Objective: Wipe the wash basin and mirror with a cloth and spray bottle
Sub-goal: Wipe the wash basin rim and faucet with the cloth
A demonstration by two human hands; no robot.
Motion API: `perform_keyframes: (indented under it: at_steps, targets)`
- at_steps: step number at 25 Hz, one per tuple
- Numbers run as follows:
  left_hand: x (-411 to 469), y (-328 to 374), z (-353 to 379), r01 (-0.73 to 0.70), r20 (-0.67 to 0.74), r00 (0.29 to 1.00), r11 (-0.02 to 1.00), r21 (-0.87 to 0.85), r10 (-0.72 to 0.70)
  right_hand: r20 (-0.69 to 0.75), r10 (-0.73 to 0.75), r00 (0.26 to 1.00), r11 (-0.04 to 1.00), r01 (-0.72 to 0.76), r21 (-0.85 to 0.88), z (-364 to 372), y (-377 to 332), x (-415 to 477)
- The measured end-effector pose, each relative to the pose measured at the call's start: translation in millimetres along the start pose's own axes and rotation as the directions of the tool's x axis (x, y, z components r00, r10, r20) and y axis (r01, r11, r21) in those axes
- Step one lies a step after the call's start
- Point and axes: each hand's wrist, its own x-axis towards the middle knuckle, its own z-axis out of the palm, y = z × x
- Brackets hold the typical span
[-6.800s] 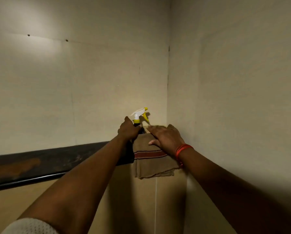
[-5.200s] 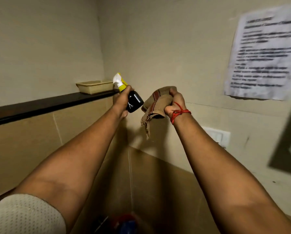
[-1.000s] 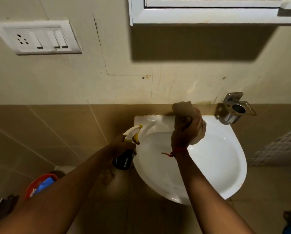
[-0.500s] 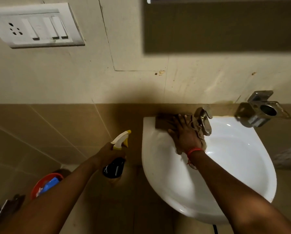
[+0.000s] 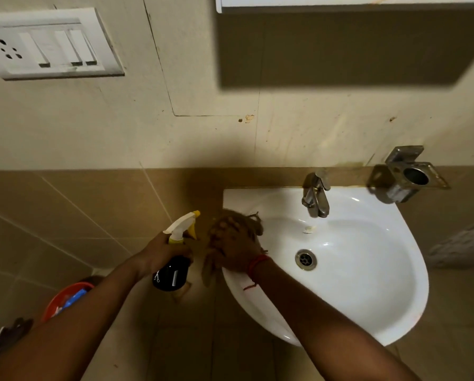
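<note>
The left hand (image 5: 158, 251) grips a glossy black spray bottle (image 5: 171, 274) while the right hand (image 5: 234, 244), fingers spread, presses a crumpled brown cloth (image 5: 253, 224) onto the smooth white basin (image 5: 367, 276) rim.

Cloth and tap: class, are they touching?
Apart. The head view shows bare white wash basin between the brown cloth and the metal tap.

Two bare forearms reach from the near edge toward the far wall. The left hand (image 5: 161, 254) curls around a spray bottle (image 5: 172, 270). The right hand (image 5: 235, 251), blurred, a red thread (image 5: 257, 266) at its wrist, presses spread fingers onto a cloth (image 5: 248, 219).
</note>
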Motion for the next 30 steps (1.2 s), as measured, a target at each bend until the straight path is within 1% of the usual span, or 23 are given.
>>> perform_keyframes:
  at_steps: [2, 3, 4, 6, 7, 8, 9, 10, 11, 13, 14, 16, 17, 18, 19, 20, 21, 22, 23, 24, 25, 27, 30]
  targets:
    - [-0.1, 0.4, 6.6, -0.022, -0.002, 1.0, 1.0, -0.008, 0.022, -0.094, 0.212, 0.973, 0.977, -0.211, 0.023, -8.8, 27.6, 20.1]
    - [0.5, -1.0, 8.5, -0.025, -0.003, 1.0, 1.0, -0.008, 0.025, -0.15, 0.364, 0.919, 0.931, -0.363, 0.035, -14.1, 41.9, 20.3]
    - [0.6, -3.4, 10.2, -0.032, 0.006, 0.999, 0.999, -0.019, 0.032, -0.222, 0.508, 0.832, 0.859, -0.509, 0.06, -18.3, 55.2, 13.3]
    - [-3.1, -9.3, 16.7, -0.041, 0.021, 0.999, 0.996, -0.076, 0.043, -0.311, 0.751, 0.582, 0.65, -0.735, 0.194, -16.9, 76.5, -17.0]
    - [-6.2, -13.9, 20.9, -0.036, 0.018, 0.999, 0.995, -0.09, 0.037, -0.279, 0.844, 0.459, 0.529, -0.798, 0.288, -14.7, 77.7, -29.8]
    - [-8.7, -20.2, 22.2, -0.022, 0.008, 1.0, 0.994, -0.107, 0.023, -0.213, 0.901, 0.377, 0.432, -0.825, 0.366, -13.0, 72.5, -33.0]
    - [-11.0, -28.4, 23.9, -0.007, 0.001, 1.0, 0.993, -0.121, 0.007, -0.14, 0.926, 0.351, 0.377, -0.825, 0.421, -10.0, 67.2, -28.6]
    - [-14.0, -36.7, 27.1, -0.004, 0.006, 1.0, 0.992, -0.124, 0.005, -0.09, 0.929, 0.359, 0.358, -0.814, 0.458, -12.7, 57.3, -22.2]
    - [-16.8, -45.9, 27.8, -0.012, 0.014, 1.0, 0.995, -0.097, 0.013, -0.072, 0.906, 0.416, 0.399, -0.788, 0.469, -17.8, 47.9, -6.9]
    - [-22.8, -62.7, 23.2, 0.006, 0.026, 1.0, 0.999, -0.031, -0.005, 0.01, 0.788, 0.616, 0.557, -0.719, 0.417, -13.0, 47.0, 22.1]
    - [-23.1, -70.2, 18.8, 0.037, 0.057, 0.998, 0.998, 0.044, -0.04, 0.079, 0.734, 0.675, 0.611, -0.707, 0.356, -11.5, 46.8, 30.5]
    - [-31.3, -78.6, 14.7, 0.075, 0.168, 0.978, 0.957, 0.28, -0.125, 0.226, 0.664, 0.713, 0.701, -0.699, 0.144, -10.8, 51.7, 36.4]
    - [-39.2, -80.6, 17.4, 0.075, 0.223, 0.959, 0.917, 0.391, -0.173, 0.246, 0.649, 0.72, 0.718, -0.686, 0.115, -21.8, 52.4, 33.0]
    - [-44.8, -82.3, 20.6, 0.078, 0.241, 0.946, 0.873, 0.481, -0.217, 0.202, 0.638, 0.743, 0.718, -0.669, 0.193, -35.5, 50.4, 28.4]
    - [-50.9, -79.6, 24.6, 0.089, 0.239, 0.939, 0.844, 0.529, -0.249, 0.107, 0.653, 0.75, 0.681, -0.643, 0.352, -47.3, 44.8, 22.5]
    - [-57.4, -75.6, 29.7, 0.09, 0.244, 0.934, 0.834, 0.544, -0.261, -0.037, 0.693, 0.72, 0.638, -0.588, 0.497, -53.8, 36.5, 14.8]
    - [-61.4, -73.6, 33.7, 0.086, 0.249, 0.933, 0.834, 0.546, -0.259, -0.167, 0.776, 0.609, 0.58, -0.583, 0.569, -55.9, 25.1, 8.3]
    - [-62.7, -74.4, 34.1, 0.074, 0.244, 0.94, 0.84, 0.537, -0.239, -0.239, 0.844, 0.481, 0.519, -0.617, 0.592, -48.8, 16.6, 0.6]
    - [-63.1, -75.2, 31.9, 0.065, 0.228, 0.951, 0.856, 0.514, -0.209, -0.209, 0.887, 0.412, 0.452, -0.682, 0.575, -45.2, 2.3, -2.0]
    - [-62.5, -78.1, 28.7, 0.062, 0.209, 0.961, 0.875, 0.48, -0.182, -0.096, 0.916, 0.389, 0.374, -0.743, 0.555, -35.4, -11.1, -2.8]
    - [-62.8, -79.5, 26.1, 0.043, 0.201, 0.968, 0.893, 0.449, -0.148, 0.031, 0.916, 0.4, 0.318, -0.771, 0.552, -27.0, -21.5, 1.5]
    - [-66.6, -83.6, 20.6, 0.014, 0.156, 0.984, 0.915, 0.403, -0.084, 0.186, 0.89, 0.417, 0.247, -0.782, 0.572, -21.7, -33.0, 18.0]
    - [-78.2, -84.2, 14.1, 0.008, 0.024, 1.0, 0.96, 0.281, -0.016, 0.264, 0.856, 0.444, 0.236, -0.791, 0.564, -19.9, -43.1, 30.9]
